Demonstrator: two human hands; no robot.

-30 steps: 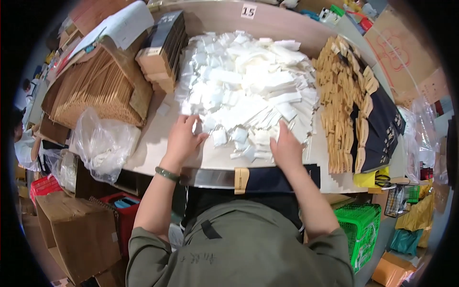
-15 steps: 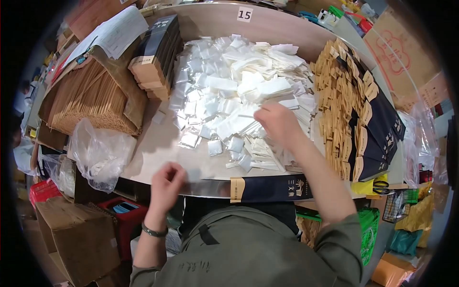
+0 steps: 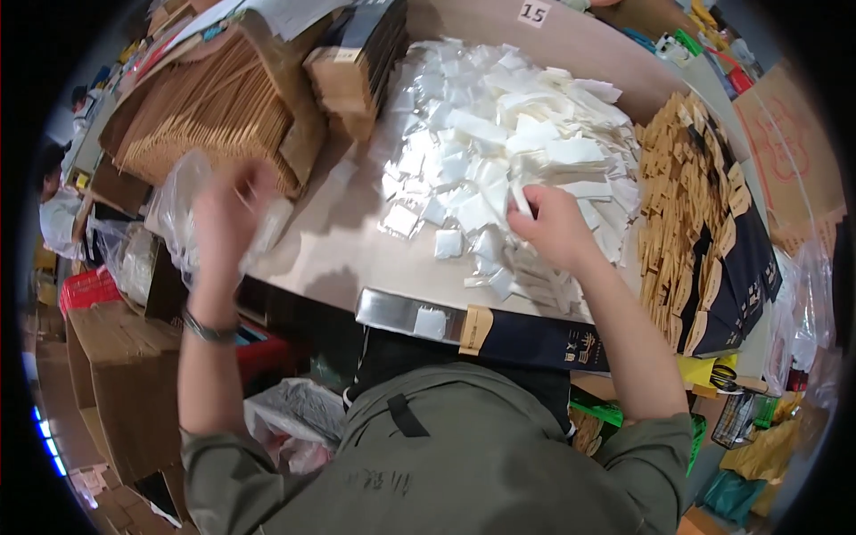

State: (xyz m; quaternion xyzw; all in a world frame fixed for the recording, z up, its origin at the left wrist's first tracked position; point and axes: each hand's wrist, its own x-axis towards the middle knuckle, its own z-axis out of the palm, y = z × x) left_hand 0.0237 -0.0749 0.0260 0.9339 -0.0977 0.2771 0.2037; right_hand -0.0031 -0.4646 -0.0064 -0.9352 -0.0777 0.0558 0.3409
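My right hand (image 3: 560, 230) is closed in a pinch on a white strip (image 3: 521, 200) at the right part of a heap of white paper strips (image 3: 553, 134). Small clear-wrapped white square packets (image 3: 448, 242) lie along the heap's near and left side. Smeared by motion, my left hand (image 3: 234, 203) is over a clear plastic bag (image 3: 183, 209), close to a carton of tightly packed brown flat pieces (image 3: 209, 107); its fingers are unclear. At the table's front edge, a dark blue and tan paper sleeve (image 3: 535, 337) lies beside a metal strip (image 3: 383, 308) bearing one white square packet (image 3: 430, 322).
Dark blue and tan sleeves are stacked (image 3: 357, 62) beyond the carton. Rows of filled tan and blue sleeves (image 3: 691, 223) stand on the right. Scissors (image 3: 724, 378) hang at the right edge. A cardboard box (image 3: 129, 383) sits at lower left. Another person (image 3: 61, 218) is at far left.
The view has shifted, moving the table contents rightward. My left hand has gone from the front edge up and left toward the carton. A white square packet now shows on the metal strip.
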